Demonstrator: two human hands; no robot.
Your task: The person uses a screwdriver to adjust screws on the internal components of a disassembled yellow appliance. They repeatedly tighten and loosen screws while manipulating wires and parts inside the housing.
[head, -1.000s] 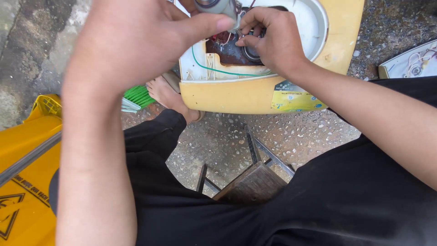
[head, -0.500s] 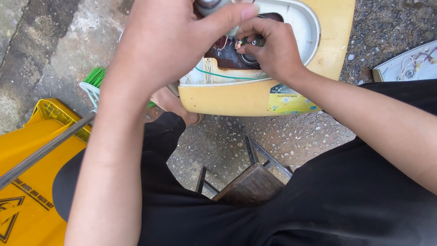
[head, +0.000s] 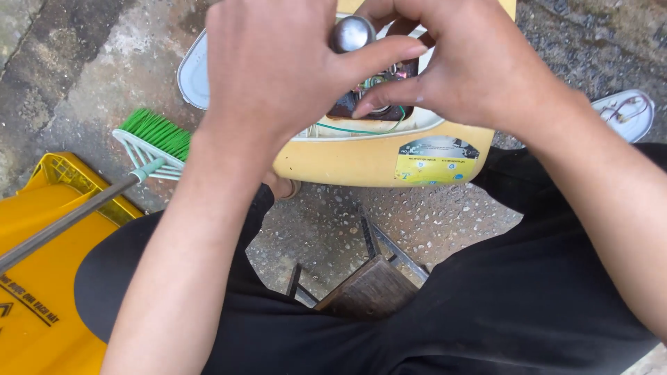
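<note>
Ground: wet pebbled concrete [head: 445,229], green broom [head: 149,135] nearby.
Left hand [head: 278,69]: fingers closed around metal knob [head: 352,31].
Right hand [head: 458,66]: fingertips pinching wiring (partly hidden) inside yellow appliance [head: 361,163].
Advice: steady casing, avoid tugging green wire [head: 347,130].

Both hands are meeting over the opened appliance casing [head: 361,163], the left hand [head: 278,69] just left of the right hand [head: 472,69]. A broom head [head: 153,139] is lying left of the casing, a stool [head: 368,285] sitting before it, and a detached cover [head: 625,114] lying to its right.
</note>
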